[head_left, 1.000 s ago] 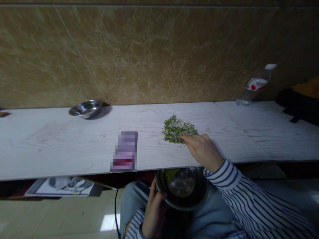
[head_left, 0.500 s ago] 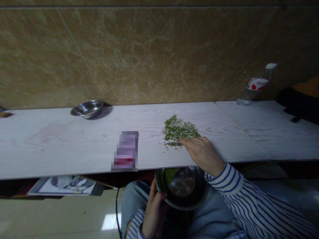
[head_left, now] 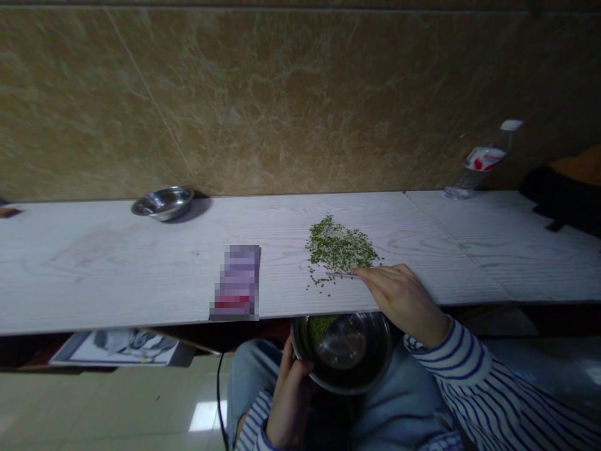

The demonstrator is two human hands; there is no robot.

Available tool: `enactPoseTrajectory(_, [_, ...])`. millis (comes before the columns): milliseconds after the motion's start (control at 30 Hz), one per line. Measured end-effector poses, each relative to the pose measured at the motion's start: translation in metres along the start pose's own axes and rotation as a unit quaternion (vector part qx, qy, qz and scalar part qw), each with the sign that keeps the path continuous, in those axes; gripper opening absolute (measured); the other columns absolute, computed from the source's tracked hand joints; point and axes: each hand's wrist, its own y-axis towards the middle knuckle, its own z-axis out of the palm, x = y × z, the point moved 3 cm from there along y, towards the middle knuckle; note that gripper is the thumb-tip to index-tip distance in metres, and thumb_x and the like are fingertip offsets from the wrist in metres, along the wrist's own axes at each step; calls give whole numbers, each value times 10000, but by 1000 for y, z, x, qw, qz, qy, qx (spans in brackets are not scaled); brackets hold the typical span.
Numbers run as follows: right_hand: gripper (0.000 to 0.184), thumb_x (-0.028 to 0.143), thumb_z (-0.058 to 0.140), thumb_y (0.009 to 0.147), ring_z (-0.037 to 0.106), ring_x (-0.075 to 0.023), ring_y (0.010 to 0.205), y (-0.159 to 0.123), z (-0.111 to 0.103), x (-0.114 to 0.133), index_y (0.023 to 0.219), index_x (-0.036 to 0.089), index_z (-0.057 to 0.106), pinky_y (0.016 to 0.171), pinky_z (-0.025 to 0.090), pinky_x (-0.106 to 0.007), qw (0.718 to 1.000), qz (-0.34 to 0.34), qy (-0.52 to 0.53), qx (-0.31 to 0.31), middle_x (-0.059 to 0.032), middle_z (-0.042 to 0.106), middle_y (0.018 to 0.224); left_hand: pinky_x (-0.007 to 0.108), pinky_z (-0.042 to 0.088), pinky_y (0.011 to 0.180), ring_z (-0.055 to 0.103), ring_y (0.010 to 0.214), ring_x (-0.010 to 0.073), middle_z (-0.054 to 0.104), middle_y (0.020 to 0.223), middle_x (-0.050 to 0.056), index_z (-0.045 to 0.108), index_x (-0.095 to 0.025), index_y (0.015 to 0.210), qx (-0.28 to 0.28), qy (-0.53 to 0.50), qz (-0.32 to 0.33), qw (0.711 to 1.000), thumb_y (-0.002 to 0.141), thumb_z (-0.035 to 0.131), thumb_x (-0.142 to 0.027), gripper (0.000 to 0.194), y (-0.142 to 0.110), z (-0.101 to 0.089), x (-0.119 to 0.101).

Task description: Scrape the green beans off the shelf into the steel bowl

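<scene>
A heap of small green beans (head_left: 339, 248) lies on the pale wooden table (head_left: 117, 269), with a few loose ones trailing toward the near edge. My right hand (head_left: 404, 297) rests flat beside the heap's near right side, fingers stretched out and touching the beans. Below the table edge, on my lap, sits a steel bowl (head_left: 344, 352) with some green beans inside. My left hand (head_left: 290, 394) is closed round the bowl's left rim.
A second steel bowl (head_left: 163, 203) stands at the back left by the marbled wall. A blurred pink-purple packet (head_left: 236, 283) lies near the front edge. A plastic water bottle (head_left: 479, 161) leans at the back right, next to a dark bag (head_left: 563, 194).
My right hand has drawn back toward the table's near edge and to the right, dragging a few beans out of the heap. The left hand and the bowl have stayed put.
</scene>
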Motion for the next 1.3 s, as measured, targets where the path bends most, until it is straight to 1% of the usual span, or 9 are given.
enactPoseTrajectory(200, [299, 143, 407, 922, 642, -161, 887, -10, 1, 1, 1130, 189, 616, 777, 394, -322, 1000, 1, -11, 7, -64, 712, 1013, 403, 413, 955, 472, 1228, 291, 571, 1314, 46, 500, -297, 1310, 2, 12, 3, 1000, 729, 573, -195, 595, 1, -2, 2])
enactPoseTrajectory(300, [290, 153, 411, 926, 641, -155, 896, -13, -2, 2, 1123, 195, 619, 773, 399, -318, 1000, -8, 6, 1, -55, 711, 1017, 426, 412, 951, 499, 1196, 302, 595, 1278, 57, 490, -297, 1319, -4, 8, -4, 1000, 724, 582, -202, 609, 0, -1, 2])
enactPoseTrajectory(400, [294, 150, 410, 927, 642, -156, 894, -14, -3, -1, 1137, 193, 612, 773, 403, -321, 1000, -3, 5, -5, -54, 712, 1011, 443, 406, 958, 515, 1176, 305, 620, 1238, 66, 499, -279, 1311, 2, -3, -1, 1000, 716, 589, -191, 609, -1, 1, 2])
enactPoseTrajectory(567, [294, 131, 412, 927, 638, -174, 896, -11, 1, -5, 1145, 176, 603, 786, 390, -336, 1000, 16, -20, 0, -66, 710, 1010, 410, 400, 970, 495, 1203, 281, 599, 1275, 40, 525, -293, 1283, 8, 2, 6, 1000, 721, 570, -166, 578, 0, 2, 1])
enactPoseTrajectory(767, [281, 134, 416, 928, 636, -166, 892, -15, -2, 3, 1126, 180, 609, 772, 384, -329, 1000, 2, 5, 7, -51, 709, 1007, 401, 407, 957, 474, 1216, 288, 577, 1292, 45, 466, -289, 1335, 7, 1, 0, 1000, 733, 549, -165, 620, -1, 2, 0])
enactPoseTrajectory(933, [279, 165, 411, 936, 639, -173, 886, -16, -3, -3, 1128, 171, 613, 778, 390, -330, 1000, 19, -5, -9, -64, 712, 993, 411, 414, 945, 481, 1200, 292, 576, 1288, 53, 440, -281, 1357, 9, -2, 5, 1000, 730, 537, -152, 648, 0, 0, 1])
enactPoseTrajectory(1033, [279, 157, 413, 933, 638, -175, 893, -15, 0, -5, 1129, 170, 612, 769, 391, -331, 999, 31, -16, -7, -66, 710, 1001, 411, 408, 954, 476, 1210, 287, 578, 1287, 48, 446, -286, 1352, 6, -5, 5, 1000, 725, 541, -145, 649, 1, -1, 2])
enactPoseTrajectory(1200, [263, 139, 430, 929, 631, -170, 901, -20, 1, 2, 1124, 172, 604, 770, 386, -329, 1000, 7, 10, -2, -50, 707, 1009, 415, 408, 954, 488, 1200, 284, 595, 1266, 52, 412, -280, 1374, 12, -10, 3, 1000, 711, 552, -137, 692, 4, -1, 3])
enactPoseTrajectory(1300, [253, 144, 440, 930, 631, -169, 899, -22, -1, 2, 1121, 172, 602, 773, 384, -332, 1000, 11, 16, -12, -47, 706, 1007, 421, 408, 951, 499, 1187, 287, 598, 1263, 56, 401, -279, 1383, 4, -9, 3, 1000, 713, 550, -135, 701, 5, -2, 4])
